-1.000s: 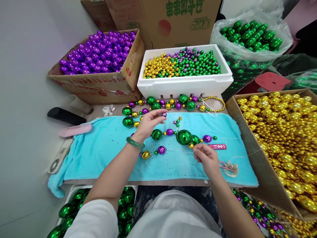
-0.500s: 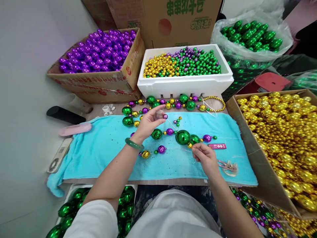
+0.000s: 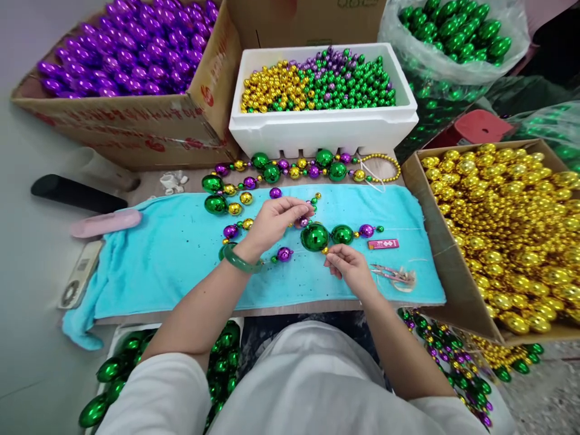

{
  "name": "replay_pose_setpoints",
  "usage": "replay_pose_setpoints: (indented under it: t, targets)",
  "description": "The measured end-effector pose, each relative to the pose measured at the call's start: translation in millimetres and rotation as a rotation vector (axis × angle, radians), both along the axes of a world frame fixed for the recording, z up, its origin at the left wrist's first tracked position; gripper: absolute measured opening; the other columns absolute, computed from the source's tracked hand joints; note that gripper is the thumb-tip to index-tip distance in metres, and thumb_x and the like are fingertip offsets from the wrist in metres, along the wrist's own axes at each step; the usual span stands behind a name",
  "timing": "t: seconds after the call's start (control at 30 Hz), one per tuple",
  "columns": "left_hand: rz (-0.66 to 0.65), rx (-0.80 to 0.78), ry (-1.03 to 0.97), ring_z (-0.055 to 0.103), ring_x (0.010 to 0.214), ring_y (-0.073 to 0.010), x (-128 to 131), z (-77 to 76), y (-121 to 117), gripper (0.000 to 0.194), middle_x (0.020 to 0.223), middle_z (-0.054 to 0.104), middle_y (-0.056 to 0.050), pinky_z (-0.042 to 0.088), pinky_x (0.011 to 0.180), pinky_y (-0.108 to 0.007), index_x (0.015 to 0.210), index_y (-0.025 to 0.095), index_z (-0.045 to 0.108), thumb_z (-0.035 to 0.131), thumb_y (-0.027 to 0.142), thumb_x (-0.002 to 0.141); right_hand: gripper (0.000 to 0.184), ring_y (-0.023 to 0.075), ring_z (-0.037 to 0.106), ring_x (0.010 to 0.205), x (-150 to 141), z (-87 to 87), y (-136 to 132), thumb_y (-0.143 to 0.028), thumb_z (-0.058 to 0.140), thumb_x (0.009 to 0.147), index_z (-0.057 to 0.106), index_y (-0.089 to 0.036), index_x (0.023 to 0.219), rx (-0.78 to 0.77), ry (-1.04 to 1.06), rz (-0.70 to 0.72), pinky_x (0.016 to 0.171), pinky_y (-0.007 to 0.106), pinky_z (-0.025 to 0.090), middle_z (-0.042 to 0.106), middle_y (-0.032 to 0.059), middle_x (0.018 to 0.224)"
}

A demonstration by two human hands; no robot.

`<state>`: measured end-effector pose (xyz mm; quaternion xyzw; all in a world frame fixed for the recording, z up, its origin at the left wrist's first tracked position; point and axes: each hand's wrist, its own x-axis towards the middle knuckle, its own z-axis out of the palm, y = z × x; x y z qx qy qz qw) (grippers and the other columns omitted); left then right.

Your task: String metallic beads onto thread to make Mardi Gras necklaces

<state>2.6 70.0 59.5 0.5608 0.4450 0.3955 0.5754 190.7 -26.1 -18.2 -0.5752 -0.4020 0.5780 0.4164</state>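
Observation:
Over the turquoise towel (image 3: pixel 181 260), my left hand (image 3: pixel 278 223) has thumb and fingertips pinched together at a few small loose beads (image 3: pixel 314 202); a small purple one is at the fingertips. Just beneath those fingers a purple bead (image 3: pixel 303 222) rests against a large shiny green bead (image 3: pixel 315 237). My right hand (image 3: pixel 351 269) pinches the bead string close to a small gold bead (image 3: pixel 325 250) below the green one. Another green bead (image 3: pixel 342 234) and a strung purple bead (image 3: pixel 367 231) lie to the right. My left wrist and palm partly cover a second strand.
Finished-looking bead strands (image 3: pixel 272 173) lie along the back. Behind stand a white foam box (image 3: pixel 321 124) of small beads and a carton (image 3: pixel 136 127) of purple beads. A carton (image 3: pixel 457 272) of gold beads borders the right. Tweezers (image 3: pixel 392 275) lie on the towel.
My left hand has come down and right to the small loose beads. The purple bead it held has slid along the string to the large green bead. The view has tilted downward.

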Motion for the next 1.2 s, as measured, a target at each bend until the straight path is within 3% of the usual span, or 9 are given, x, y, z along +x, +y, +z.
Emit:
replay_pose_setpoints:
  t: [0.17, 0.33, 0.43, 0.63, 0.73, 0.83, 0.93, 1.07, 1.2]
  targets:
    - [-0.133, 0.056, 0.129, 0.065, 0.076, -0.0167, 5.3, 6.8, -0.5, 0.036, 0.091, 0.073, -0.009, 0.052, 0.066, -0.03, 0.092, 0.015, 0.076, 0.06, 0.046, 0.088, 0.023, 0.0122, 0.052, 0.061, 16.2, 7.5, 10.1, -0.035, 0.065, 0.076, 0.071, -0.019, 0.091, 0.2, -0.333, -0.088, 0.057, 0.026, 0.043, 0.068, 0.0024, 0.081]
    - [-0.238, 0.234, 0.143, 0.064, 0.103, -0.0202, 18.6, 13.9, -1.3, 0.032, 0.106, 0.071, -0.008, 0.048, 0.091, -0.033, 0.082, 0.017, 0.076, 0.057, 0.041, 0.092, 0.029, 0.0105, 0.052, 0.059, 4.5, 31.1, 24.8, -0.038, 0.067, 0.078, 0.069, -0.02, 0.101, 0.295, -0.124, -0.007, 0.058, 0.027, 0.045, 0.071, 0.0052, 0.1]
    - [-0.231, 0.24, 0.09, 0.064, 0.104, -0.0201, 24.5, 23.2, -1.8, 0.033, 0.105, 0.072, -0.008, 0.048, 0.091, -0.033, 0.083, 0.017, 0.076, 0.056, 0.041, 0.093, 0.027, 0.0103, 0.053, 0.057, -7.1, 39.2, 31.4, -0.04, 0.068, 0.077, 0.069, -0.019, 0.093, 0.263, -0.006, 0.073, 0.054, 0.026, 0.046, 0.071, 0.0048, 0.091]
    - [-0.096, 0.21, 0.021, 0.065, 0.087, -0.0166, 21.6, 34.5, 3.2, 0.041, 0.101, 0.072, -0.009, 0.049, 0.068, -0.027, 0.092, 0.016, 0.075, 0.055, 0.051, 0.092, 0.031, 0.0079, 0.049, 0.048, -7.4, 37.9, 34.1, -0.047, 0.069, 0.075, 0.064, -0.017, 0.081, 0.152, 0.05, 0.187, 0.046, 0.022, 0.041, 0.065, 0.0002, 0.066]
    - [-0.104, 0.144, -0.057, 0.065, 0.09, -0.0165, 17.9, 22.4, 3.4, 0.044, 0.109, 0.07, -0.009, 0.05, 0.069, -0.026, 0.11, 0.019, 0.072, 0.058, 0.054, 0.089, 0.037, 0.008, 0.051, 0.047, -3.6, 33.5, 32.6, -0.054, 0.067, 0.076, 0.059, -0.018, 0.08, 0.137, 0.039, 0.157, 0.042, 0.02, 0.035, 0.063, -0.0009, 0.063]
    - [-0.169, 0.026, -0.11, 0.065, 0.097, -0.0195, 17.1, -2.9, -6.0, 0.055, 0.116, 0.067, -0.01, 0.052, 0.077, -0.031, 0.128, 0.021, 0.062, 0.062, 0.055, 0.085, 0.04, 0.0085, 0.051, 0.045, -1.9, 30.5, 31.2, -0.058, 0.065, 0.077, 0.055, -0.02, 0.083, 0.11, 0.057, 0.112, 0.039, 0.019, 0.032, 0.057, -0.004, 0.056]
    - [-0.296, 0.012, -0.039, 0.063, 0.105, -0.0239, 21.5, -31.2, -26.1, 0.065, 0.116, 0.067, -0.01, 0.05, 0.09, -0.037, 0.13, 0.021, 0.058, 0.075, 0.05, 0.075, 0.039, 0.0062, 0.039, 0.04, -2.9, 36.3, 29.1, -0.058, 0.063, 0.078, 0.052, -0.021, 0.084, 0.123, 0.137, 0.029, 0.038, 0.018, 0.029, 0.047, -0.0087, 0.05]
    - [-0.442, 0.154, 0.262, 0.063, 0.101, -0.0274, 33.0, -53.1, -56.9, 0.053, 0.107, 0.068, -0.007, 0.048, 0.09, -0.041, 0.11, 0.02, 0.065, 0.083, 0.043, 0.066, 0.031, 0.0068, 0.042, 0.045, -6.9, 63.6, 22.3, -0.05, 0.061, 0.081, 0.05, -0.023, 0.09, 0.114, 0.23, 0.022, 0.041, 0.019, 0.032, 0.048, -0.0075, 0.057]
    - [-0.364, 0.317, 0.457, 0.064, 0.097, -0.0263, 38.0, -55.4, -73.4, 0.033, 0.102, 0.07, -0.005, 0.046, 0.091, -0.041, 0.1, 0.021, 0.064, 0.077, 0.038, 0.075, 0.026, 0.0102, 0.051, 0.053, -2.7, 97.6, 11.3, -0.044, 0.063, 0.082, 0.053, -0.023, 0.094, 0.267, 0.253, -0.001, 0.046, 0.022, 0.039, 0.053, -0.0044, 0.062]
